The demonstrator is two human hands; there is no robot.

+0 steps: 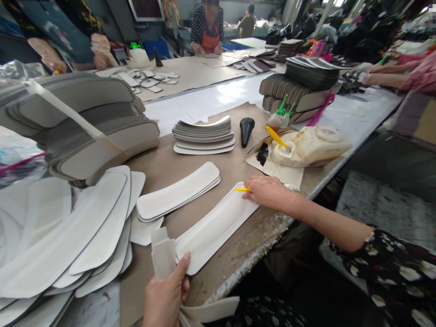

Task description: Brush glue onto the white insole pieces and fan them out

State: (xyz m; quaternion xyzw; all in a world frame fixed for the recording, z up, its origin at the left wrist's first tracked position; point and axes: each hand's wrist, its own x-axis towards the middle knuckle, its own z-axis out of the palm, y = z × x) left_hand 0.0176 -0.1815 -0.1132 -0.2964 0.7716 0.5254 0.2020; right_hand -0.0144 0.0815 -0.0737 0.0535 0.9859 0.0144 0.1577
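Observation:
My right hand (267, 191) is closed on a yellow stick (241, 189), its tip over the far end of a long white curved piece (214, 227). That piece lies on brown paper near the table's front edge. At the piece's near end, my left hand (166, 297) is closed on several pale strips (163, 252), which stick up above the fingers and hang out below. Its thumb touches the corner of the white piece. Behind lies a small stack of similar white pieces (179, 190).
Fanned white pieces (85, 227) and a tied grey stack (102, 122) fill the left. Behind stand a curved stack (204, 136), a black cone (246, 131) and green-tipped bottles (279, 119). A cut plastic container (315, 145) lies right. Other people sit around the table.

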